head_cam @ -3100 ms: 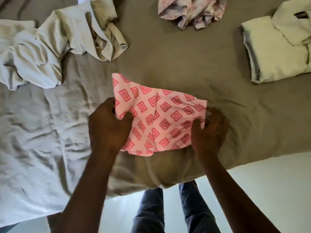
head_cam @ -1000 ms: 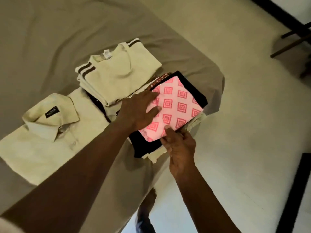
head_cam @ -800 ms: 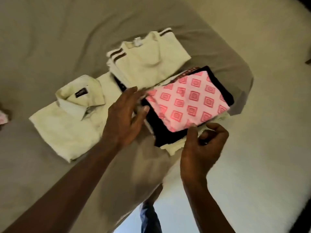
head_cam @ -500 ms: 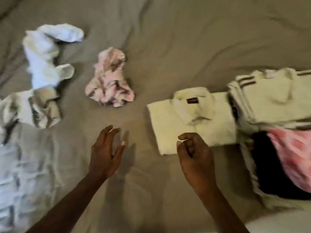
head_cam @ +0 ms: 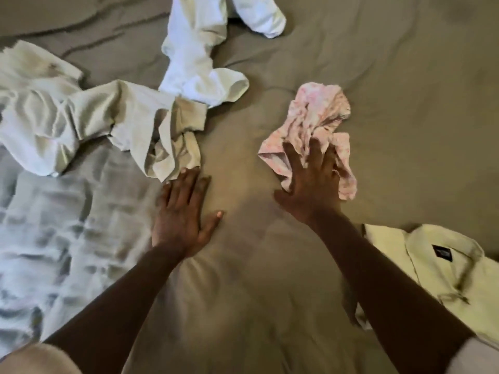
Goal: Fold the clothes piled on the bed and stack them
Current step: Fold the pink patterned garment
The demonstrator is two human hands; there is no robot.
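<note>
A crumpled pale pink garment [head_cam: 316,117] lies on the olive bed sheet [head_cam: 405,103], right of centre. My right hand [head_cam: 310,184] lies on its near edge with fingers spread and straight. My left hand [head_cam: 186,211] rests flat on the sheet, palm down, its fingertips just touching a crumpled beige garment [head_cam: 129,122]. A loose white garment [head_cam: 199,63] lies beyond the beige one. A folded cream collared shirt [head_cam: 445,271] sits at the right edge, partly behind my right forearm.
A wrinkled pale grey cloth [head_cam: 54,225] is spread across the left side of the bed. Bare olive sheet runs between my two hands and back toward me. The stack of folded clothes is out of view.
The view swung left, away from the stack where the pink diamond-print cloth was laid. Both hands reached forward; the right one landed on the pale pink garment, the left one flat on the sheet.
</note>
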